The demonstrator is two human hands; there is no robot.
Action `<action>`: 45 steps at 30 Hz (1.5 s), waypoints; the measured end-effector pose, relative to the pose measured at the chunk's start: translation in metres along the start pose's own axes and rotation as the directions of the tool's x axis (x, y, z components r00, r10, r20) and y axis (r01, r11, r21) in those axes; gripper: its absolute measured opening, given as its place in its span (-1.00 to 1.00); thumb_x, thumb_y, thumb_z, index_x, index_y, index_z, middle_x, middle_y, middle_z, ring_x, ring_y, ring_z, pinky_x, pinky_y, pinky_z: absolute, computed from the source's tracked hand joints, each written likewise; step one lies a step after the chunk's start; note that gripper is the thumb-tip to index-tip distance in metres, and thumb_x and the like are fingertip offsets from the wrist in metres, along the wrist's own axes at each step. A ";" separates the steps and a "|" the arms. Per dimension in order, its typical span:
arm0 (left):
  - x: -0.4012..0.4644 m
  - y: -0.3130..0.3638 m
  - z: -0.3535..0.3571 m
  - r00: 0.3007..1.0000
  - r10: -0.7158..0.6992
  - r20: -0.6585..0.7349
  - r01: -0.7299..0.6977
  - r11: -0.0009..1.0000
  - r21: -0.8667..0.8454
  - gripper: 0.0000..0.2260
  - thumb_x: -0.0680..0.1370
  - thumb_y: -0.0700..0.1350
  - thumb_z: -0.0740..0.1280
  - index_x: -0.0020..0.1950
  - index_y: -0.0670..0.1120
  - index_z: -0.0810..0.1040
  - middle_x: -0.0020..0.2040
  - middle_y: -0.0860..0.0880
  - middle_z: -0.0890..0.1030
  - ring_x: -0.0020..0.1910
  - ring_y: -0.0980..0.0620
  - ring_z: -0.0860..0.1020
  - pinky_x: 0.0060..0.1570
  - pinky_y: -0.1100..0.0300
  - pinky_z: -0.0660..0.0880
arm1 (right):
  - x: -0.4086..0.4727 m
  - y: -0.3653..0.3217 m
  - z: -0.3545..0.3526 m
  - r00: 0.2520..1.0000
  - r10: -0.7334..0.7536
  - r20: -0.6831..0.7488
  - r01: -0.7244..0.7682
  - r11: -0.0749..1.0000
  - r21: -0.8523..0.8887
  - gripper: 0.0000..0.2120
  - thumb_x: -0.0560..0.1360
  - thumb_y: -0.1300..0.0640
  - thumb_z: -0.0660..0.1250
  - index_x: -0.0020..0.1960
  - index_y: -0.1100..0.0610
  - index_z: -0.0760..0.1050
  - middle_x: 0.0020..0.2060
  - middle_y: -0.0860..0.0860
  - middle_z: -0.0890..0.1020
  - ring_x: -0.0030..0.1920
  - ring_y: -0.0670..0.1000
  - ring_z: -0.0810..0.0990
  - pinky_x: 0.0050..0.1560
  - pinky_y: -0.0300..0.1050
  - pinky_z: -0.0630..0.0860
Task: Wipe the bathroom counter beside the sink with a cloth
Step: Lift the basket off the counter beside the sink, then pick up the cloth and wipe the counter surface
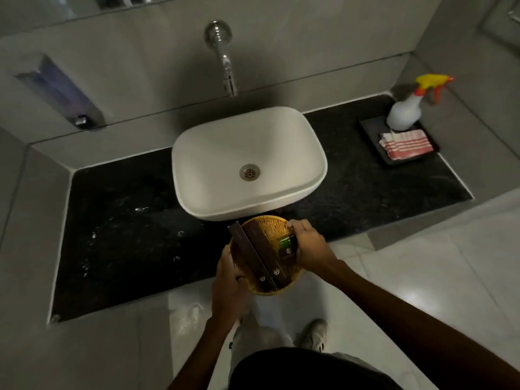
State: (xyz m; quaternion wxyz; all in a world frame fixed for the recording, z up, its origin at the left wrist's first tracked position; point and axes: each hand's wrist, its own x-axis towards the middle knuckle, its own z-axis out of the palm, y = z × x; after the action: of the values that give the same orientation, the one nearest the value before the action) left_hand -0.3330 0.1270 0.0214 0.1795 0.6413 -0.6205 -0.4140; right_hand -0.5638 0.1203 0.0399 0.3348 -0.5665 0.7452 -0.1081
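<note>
Cloth (406,144): red-and-white striped, folded, lying on a dark tray (368,128) at the far right end of the counter (126,235), well apart from both hands and untouched. Spray bottle (403,112): white body, yellow and orange trigger, upright on the same tray just behind the cloth. Counter: black speckled stone either side of a white basin (247,161); the left stretch carries scattered water droplets, the right stretch looks dry. Basket (264,256): round, woven, yellow, held in front of the basin over the counter's front edge, partly out over the floor; it holds long dark brown packets (254,254) leaning across it and a small green item (285,242). Left hand (229,277): closed on the basket's near-left rim. Right hand (308,244): closed on its far-right rim. Risks, as judged: a tilt of the basket could slide the loose packets out onto the wet stone or the floor; setting it down on the droplets would dampen the weave; a careless reach for the cloth could knock the bottle over, since the two sit close together.
</note>
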 end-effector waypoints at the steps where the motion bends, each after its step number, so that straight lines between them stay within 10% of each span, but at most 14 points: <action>1: 0.007 -0.001 0.007 1.000 -0.027 -0.004 0.027 1.000 0.011 -0.30 0.52 0.00 0.21 0.67 0.03 0.13 0.62 -0.09 0.34 0.53 -0.15 0.42 0.32 -0.02 0.46 | 0.004 0.005 0.000 1.000 0.011 0.006 -0.011 1.000 0.019 -0.28 0.47 0.23 0.46 0.56 0.08 0.26 0.41 0.08 0.41 0.34 0.13 0.52 0.35 0.07 0.55; 8: 0.029 -0.016 0.034 0.994 -0.025 -0.105 0.048 0.973 0.226 -0.43 0.69 -0.14 0.25 0.68 -0.18 0.16 0.67 -0.25 0.21 0.63 -0.29 0.25 0.47 -0.18 0.38 | 0.025 0.024 0.000 0.999 0.040 0.036 -0.041 0.999 0.031 -0.10 0.47 0.09 0.51 0.66 0.09 0.08 0.52 0.08 0.37 0.47 0.12 0.45 0.43 0.06 0.49; 11: 0.031 0.004 0.045 0.950 0.278 -0.141 -0.198 0.887 0.417 -0.43 0.64 -0.04 0.28 0.60 -0.25 0.32 0.65 -0.32 0.21 0.66 -0.36 0.12 0.49 -0.30 0.28 | 0.026 0.040 -0.017 0.984 -0.004 -0.180 -0.020 0.992 -0.128 -0.17 0.53 -0.20 0.35 0.65 0.09 0.13 0.60 0.11 0.31 0.60 0.16 0.30 0.55 0.17 0.36; 16: 0.068 0.099 0.084 0.856 0.517 0.027 -0.472 0.758 0.450 -0.43 0.67 0.08 0.19 0.61 -0.20 0.32 0.66 -0.23 0.25 0.69 -0.24 0.06 0.61 -0.20 0.19 | 0.040 0.103 -0.073 0.903 -0.037 -0.427 -0.125 0.930 -0.345 -0.28 0.59 -0.12 0.23 0.66 0.09 0.10 0.68 0.16 0.08 0.69 0.21 0.00 0.66 0.21 0.07; 21: 0.127 0.203 0.179 0.752 0.638 0.165 -0.628 0.617 0.475 -0.36 0.69 0.18 0.09 0.67 -0.17 0.17 0.69 -0.22 0.16 0.69 -0.20 -0.04 0.64 -0.12 0.05 | 0.090 0.198 -0.152 0.857 0.201 -0.474 -0.332 0.920 -0.210 -0.25 0.61 -0.13 0.22 0.68 0.12 0.02 0.68 0.18 0.01 0.69 0.23 -0.07 0.65 0.20 -0.03; 34: 0.241 0.330 0.366 0.837 0.301 0.457 -0.543 0.566 0.621 -0.31 0.71 0.23 -0.04 0.71 -0.15 -0.12 0.73 -0.14 -0.16 0.70 -0.12 -0.26 0.59 0.02 -0.34 | 0.229 0.329 -0.293 0.785 0.553 -0.279 -0.557 0.827 0.075 -0.49 0.64 0.06 0.20 0.51 0.28 0.30 0.44 0.26 0.46 0.45 0.29 0.43 0.50 0.13 0.31; 40: 0.236 0.341 0.345 0.937 0.139 0.320 -0.169 0.983 0.068 -0.34 0.70 0.03 0.25 0.71 -0.11 0.03 0.73 -0.12 -0.01 0.71 -0.03 -0.11 0.60 0.21 -0.06 | 0.229 0.308 -0.300 0.792 0.504 -0.345 -0.494 0.861 0.123 -0.59 0.55 -0.05 0.20 0.22 0.21 0.58 0.23 0.25 0.61 0.32 0.35 0.50 0.36 0.24 0.36; 45: 0.238 0.359 0.288 0.910 -0.076 0.408 0.304 0.792 -0.530 -0.47 0.51 -0.06 0.35 0.50 0.01 0.43 0.36 -0.10 0.61 0.34 -0.09 0.59 0.38 -0.02 0.53 | 0.202 0.225 -0.304 0.935 0.307 -0.178 -0.138 0.776 0.615 -0.62 0.44 -0.12 0.31 0.17 -0.01 0.65 0.03 -0.05 0.73 0.10 0.05 0.72 0.12 -0.06 0.65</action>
State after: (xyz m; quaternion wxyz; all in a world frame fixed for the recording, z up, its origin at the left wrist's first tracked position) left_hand -0.8098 -0.0759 0.0444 0.2050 0.5269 -0.4168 -0.7118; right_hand -0.9532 -0.0556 0.0707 0.4011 -0.3200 0.7742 -0.3706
